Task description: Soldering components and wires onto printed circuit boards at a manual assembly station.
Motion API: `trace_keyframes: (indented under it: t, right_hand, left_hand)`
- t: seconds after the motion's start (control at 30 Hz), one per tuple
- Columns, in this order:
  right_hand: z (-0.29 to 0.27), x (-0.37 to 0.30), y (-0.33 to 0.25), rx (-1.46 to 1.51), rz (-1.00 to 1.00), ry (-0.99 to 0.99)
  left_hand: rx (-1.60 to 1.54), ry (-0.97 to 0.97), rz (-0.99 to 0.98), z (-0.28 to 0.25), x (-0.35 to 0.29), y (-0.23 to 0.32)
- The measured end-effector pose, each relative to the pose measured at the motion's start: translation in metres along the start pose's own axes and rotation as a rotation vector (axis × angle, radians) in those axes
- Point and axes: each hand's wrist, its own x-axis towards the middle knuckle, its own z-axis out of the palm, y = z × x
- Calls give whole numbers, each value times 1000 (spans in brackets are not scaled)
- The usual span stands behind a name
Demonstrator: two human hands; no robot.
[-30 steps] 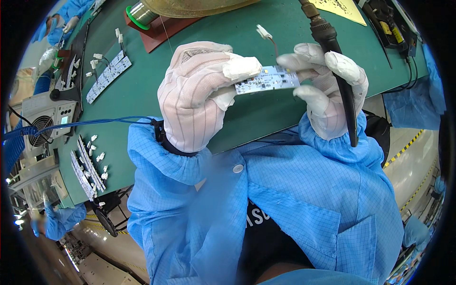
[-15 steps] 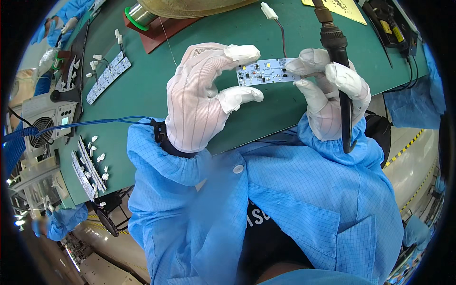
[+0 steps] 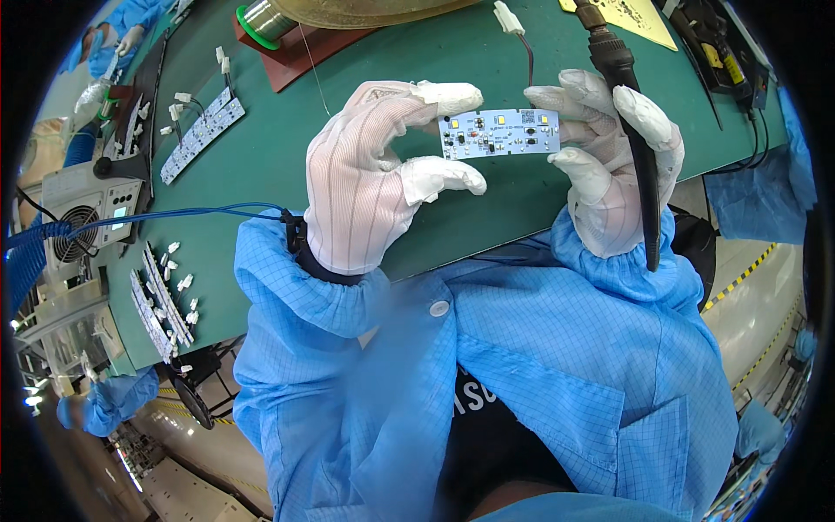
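Observation:
A narrow white circuit board [image 3: 501, 134] with small yellow LEDs and black parts is held level between my two white-gloved hands. My left hand [image 3: 383, 165] has its fingers at the board's left end, the index along the top edge; its thumb stands apart below. At the right end, the thumb and fingertips of my right hand [image 3: 613, 157] grip the board. That same hand also carries a black soldering iron [image 3: 642, 157] between its fingers, tip end pointing away from me. Dark wires run from behind my right fingertips to a white connector [image 3: 509, 19].
Solder spool [image 3: 268, 22] on a red-brown stand [image 3: 304, 59], beside a brass-coloured dish [image 3: 374, 10]. Wired boards [image 3: 204, 139] and several stacked strips [image 3: 161, 304] lie left on the green mat [image 3: 261, 174]. A grey fan unit [image 3: 91, 213] stands at far left; a black holder [image 3: 713, 52] at right.
The board has shifted slightly right and turned, showing more of its right end. My right fingers have re-settled on it, and the iron's handle end has swung a little right.

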Motion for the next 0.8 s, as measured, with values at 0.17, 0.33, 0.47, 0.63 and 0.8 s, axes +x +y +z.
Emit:
trace_keyframes:
  t: [0.17, 0.33, 0.47, 0.63, 0.8]
  right_hand:
    - [1, 0, -1, 25, 7, 17]
    - [-1, -2, 0, 47, 7, 14]
    - [-1, -1, -1, 32, 3, 1]
    - [1, 1, -2, 23, 13, -8]
    - [0, 2, -1, -30, 96, -63]
  left_hand:
    - [-6, -29, 30, -2, 0, -3]
    - [-6, -28, 57, -2, 1, -2]
    - [-20, -24, 56, -3, 1, -1]
    - [-23, -37, 110, -4, 1, -3]
    - [-56, 26, 54, -2, -2, -1]
